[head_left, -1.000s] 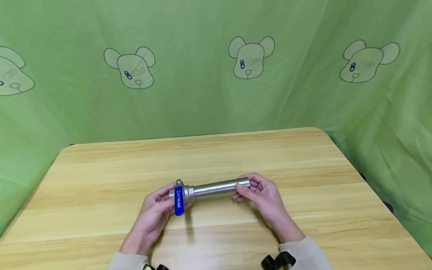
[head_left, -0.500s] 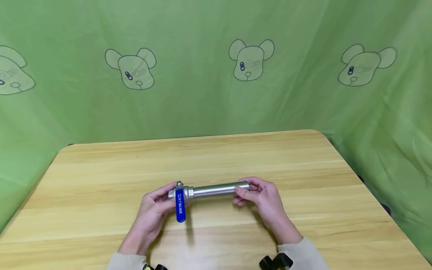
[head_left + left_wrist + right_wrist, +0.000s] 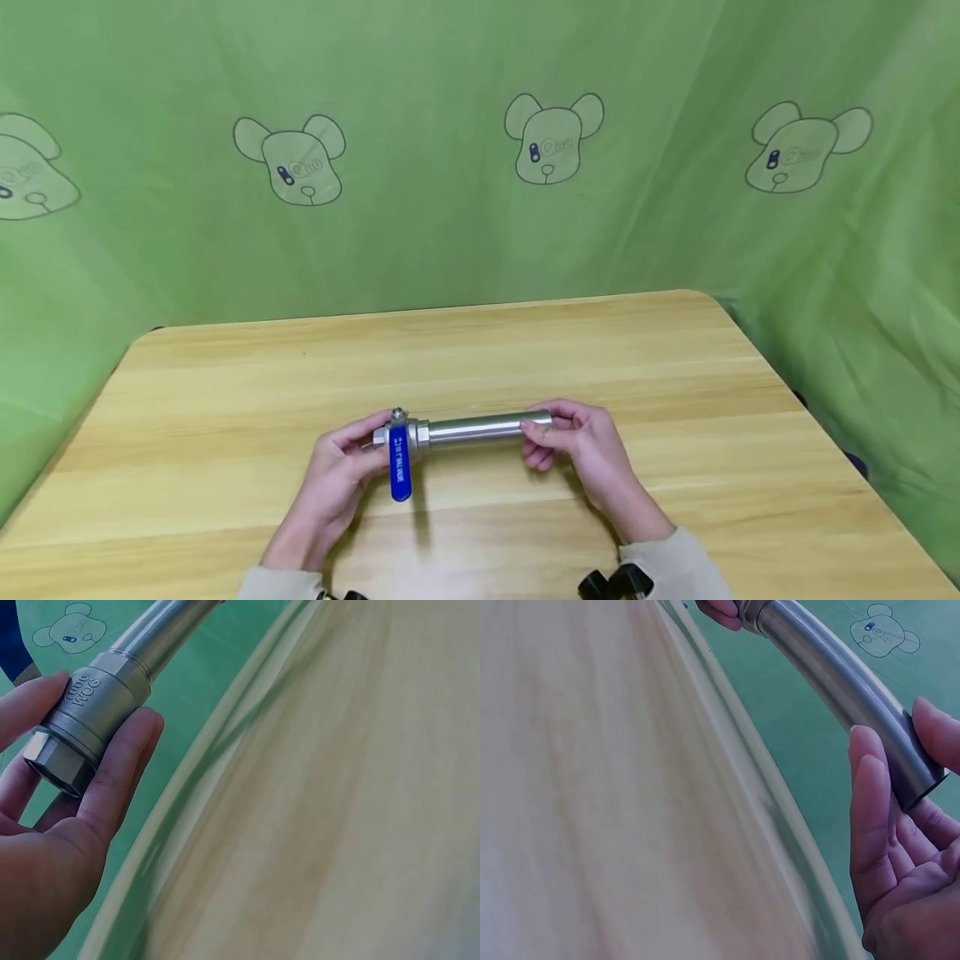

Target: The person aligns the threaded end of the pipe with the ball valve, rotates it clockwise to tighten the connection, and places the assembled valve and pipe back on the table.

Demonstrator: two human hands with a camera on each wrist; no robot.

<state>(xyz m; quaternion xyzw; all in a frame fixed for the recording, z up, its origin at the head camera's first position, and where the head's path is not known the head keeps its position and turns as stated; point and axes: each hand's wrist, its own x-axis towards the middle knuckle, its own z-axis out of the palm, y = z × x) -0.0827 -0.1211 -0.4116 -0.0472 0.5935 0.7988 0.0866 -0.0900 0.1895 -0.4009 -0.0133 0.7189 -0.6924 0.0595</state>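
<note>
A steel ball valve (image 3: 97, 697) with a blue lever handle (image 3: 401, 467) is joined to a straight steel pipe (image 3: 480, 427). My left hand (image 3: 333, 479) grips the valve body, thumb on the near side and fingers behind it; the lever points toward me. "1000 WOG" is cast on the body in the left wrist view, and its hex end faces my palm. At the pipe's free end, my right hand (image 3: 592, 454) pinches the tube (image 3: 855, 682) between thumb and fingers. Valve and pipe are held roughly level above the table, the right end slightly higher.
A light wood-grain table (image 3: 225, 392) with rounded far corners lies beneath the hands. Behind and beside it hangs a green cloth (image 3: 420, 233) printed with bear heads. Black devices (image 3: 615, 583) are strapped at the wrists by the sleeves.
The lever has swung to point more directly toward me, showing longer below the valve. Pipe and hands sit slightly lower in the head view, and the right fingers have shifted a little on the pipe.
</note>
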